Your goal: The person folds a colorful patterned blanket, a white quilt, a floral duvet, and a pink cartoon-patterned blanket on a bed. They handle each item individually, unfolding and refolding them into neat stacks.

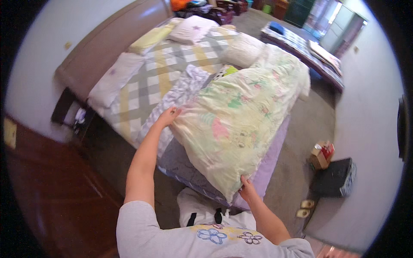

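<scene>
A pale green quilt (234,124) with pink and green prints lies spread over the foot half of a large bed. My left hand (169,116) pinches its near left corner, arm stretched forward. At its near right corner, my right hand (247,189) grips the edge, lower and closer to me. Between my hands the near edge sags a little over the bed. Under the quilt show a grey mattress side (183,159) and a purple sheet (275,150). A crumpled white-and-lilac cloth (176,92) lies beside my left hand.
Pillows, one yellow (157,38) and one white (117,79), lie by the brown headboard (114,34). Beyond the quilt sits a white bundle (243,50). A low bed (297,43) stands far right. A black box (333,178), a carton (320,155) and slippers (303,213) are by the right wall.
</scene>
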Available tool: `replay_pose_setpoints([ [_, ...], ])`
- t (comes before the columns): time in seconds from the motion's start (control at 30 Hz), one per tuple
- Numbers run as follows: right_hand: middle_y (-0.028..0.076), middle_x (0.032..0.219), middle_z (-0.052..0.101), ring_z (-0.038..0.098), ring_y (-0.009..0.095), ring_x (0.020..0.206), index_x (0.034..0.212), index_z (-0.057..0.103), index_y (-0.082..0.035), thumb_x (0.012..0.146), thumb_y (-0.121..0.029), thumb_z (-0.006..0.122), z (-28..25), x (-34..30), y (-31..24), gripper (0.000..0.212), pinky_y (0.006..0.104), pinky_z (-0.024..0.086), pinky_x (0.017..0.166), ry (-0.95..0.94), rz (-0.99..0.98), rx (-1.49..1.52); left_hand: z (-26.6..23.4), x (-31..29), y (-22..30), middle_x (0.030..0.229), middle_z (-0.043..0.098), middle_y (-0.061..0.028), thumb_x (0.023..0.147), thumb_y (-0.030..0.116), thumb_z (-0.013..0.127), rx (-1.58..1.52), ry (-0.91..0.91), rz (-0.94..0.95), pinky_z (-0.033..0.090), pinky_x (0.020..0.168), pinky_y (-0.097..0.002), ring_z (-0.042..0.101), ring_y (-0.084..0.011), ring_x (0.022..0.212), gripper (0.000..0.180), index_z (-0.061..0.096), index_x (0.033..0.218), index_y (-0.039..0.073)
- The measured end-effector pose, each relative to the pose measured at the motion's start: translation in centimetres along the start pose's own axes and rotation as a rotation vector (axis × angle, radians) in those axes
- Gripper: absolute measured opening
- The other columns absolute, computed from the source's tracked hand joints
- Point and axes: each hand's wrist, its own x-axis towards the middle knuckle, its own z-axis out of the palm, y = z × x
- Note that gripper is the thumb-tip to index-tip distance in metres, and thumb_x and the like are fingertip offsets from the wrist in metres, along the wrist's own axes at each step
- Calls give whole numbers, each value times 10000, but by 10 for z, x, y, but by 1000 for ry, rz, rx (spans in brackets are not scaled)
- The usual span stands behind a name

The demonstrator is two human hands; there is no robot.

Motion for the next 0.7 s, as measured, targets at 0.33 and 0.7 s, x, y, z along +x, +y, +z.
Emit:
replay_pose_setpoints([
  [0.33, 150, 1174, 513, 516, 251, 1045, 1229, 408, 15, 832, -257, 601, 89, -125, -76, 518, 384, 446, 840, 410, -614, -173, -31, -27, 99, 1258, 466, -214, 591, 554, 726, 13, -672, 17, 419, 905, -380, 502, -283, 1108, 983, 363, 1315, -3],
  [0.7, 122, 1138, 542, 557, 207, 965, 1211, 438, 16, 855, -179, 573, 139, -221, -51, 428, 320, 459, 834, 414, -844, -141, -223, -115, 216, 1263, 450, -201, 658, 338, 739, 27, 35, 457, 392, 937, -356, 486, -273, 1110, 887, 298, 1318, -55],
])
